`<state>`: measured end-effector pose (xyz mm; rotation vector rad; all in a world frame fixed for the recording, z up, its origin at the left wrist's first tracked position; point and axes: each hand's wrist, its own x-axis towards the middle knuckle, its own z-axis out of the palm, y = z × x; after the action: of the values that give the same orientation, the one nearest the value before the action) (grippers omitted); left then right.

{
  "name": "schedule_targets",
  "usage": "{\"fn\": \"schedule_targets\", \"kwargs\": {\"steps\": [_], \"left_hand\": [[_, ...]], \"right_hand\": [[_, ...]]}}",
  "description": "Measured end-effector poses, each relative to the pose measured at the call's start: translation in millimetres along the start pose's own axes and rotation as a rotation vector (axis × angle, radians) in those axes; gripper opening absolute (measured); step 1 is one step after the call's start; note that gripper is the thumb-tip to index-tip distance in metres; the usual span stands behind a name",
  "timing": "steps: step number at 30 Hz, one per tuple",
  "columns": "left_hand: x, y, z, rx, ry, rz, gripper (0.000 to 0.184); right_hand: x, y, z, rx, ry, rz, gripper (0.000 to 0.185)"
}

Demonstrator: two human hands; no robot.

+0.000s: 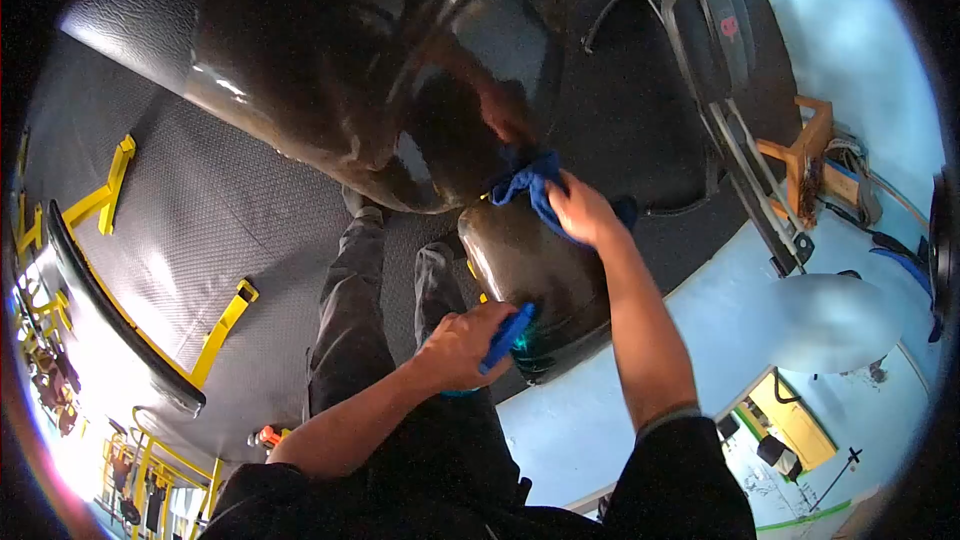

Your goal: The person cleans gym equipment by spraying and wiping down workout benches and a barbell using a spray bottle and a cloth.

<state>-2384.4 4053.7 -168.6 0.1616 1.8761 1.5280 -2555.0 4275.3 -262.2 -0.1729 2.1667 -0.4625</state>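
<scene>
My right hand point(583, 208) is closed on a dark blue cloth point(535, 180), which is bunched against a glossy black padded seat point(535, 255), near where it meets a larger shiny black pad point(330, 70). My left hand point(462, 348) is wrapped around a blue object point(508, 338) over the seat's near end. It may be the head of a spray bottle; my fingers cover most of it. A teal gleam shows on the black surface beside it. Both pads reflect light, and the larger one mirrors my right arm.
My legs stand on dark textured flooring point(250, 210) left of the seat. Yellow metal frame parts point(220, 335) and a long black bar lie at left. A metal-framed machine point(735, 140), a wooden stand point(805, 155) and a light blue wall point(720, 310) are at right.
</scene>
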Motion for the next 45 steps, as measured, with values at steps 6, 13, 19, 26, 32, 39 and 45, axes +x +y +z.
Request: {"fn": "schedule_targets", "kwargs": {"steps": [6, 13, 19, 26, 32, 39, 45], "left_hand": [[-13.0, -5.3, -33.6, 0.056, -0.093, -0.121, 0.062], [-18.1, -8.7, -45.0, 0.085, -0.045, -0.136, 0.062], [-34.1, -25.6, -47.3, 0.057, 0.072, -0.129, 0.06], [-26.4, -16.5, -38.6, 0.001, -0.032, -0.194, 0.059], [-32.4, -21.7, -31.8, 0.019, -0.027, -0.174, 0.067], [-49.3, -30.7, -39.1, 0.021, 0.022, -0.223, 0.066], [-69.4, -42.8, -48.2, 0.005, 0.055, -0.243, 0.064]], "right_hand": [[-111.0, -42.9, 27.1, -0.674, 0.321, 0.13, 0.07], [-33.9, -101.2, 70.4, -0.776, 0.418, 0.077, 0.064], [-184.5, -63.0, 82.6, -0.646, -0.024, -0.015, 0.077], [-74.3, -94.5, 52.5, -0.613, 0.37, 0.203, 0.07], [-183.5, -95.4, 90.1, -0.513, 0.064, -0.117, 0.067], [-77.7, -106.0, 132.0, -0.805, 0.143, -0.185, 0.045], [-49.3, -118.1, 150.5, -1.378, -0.379, -0.348, 0.034]]}}
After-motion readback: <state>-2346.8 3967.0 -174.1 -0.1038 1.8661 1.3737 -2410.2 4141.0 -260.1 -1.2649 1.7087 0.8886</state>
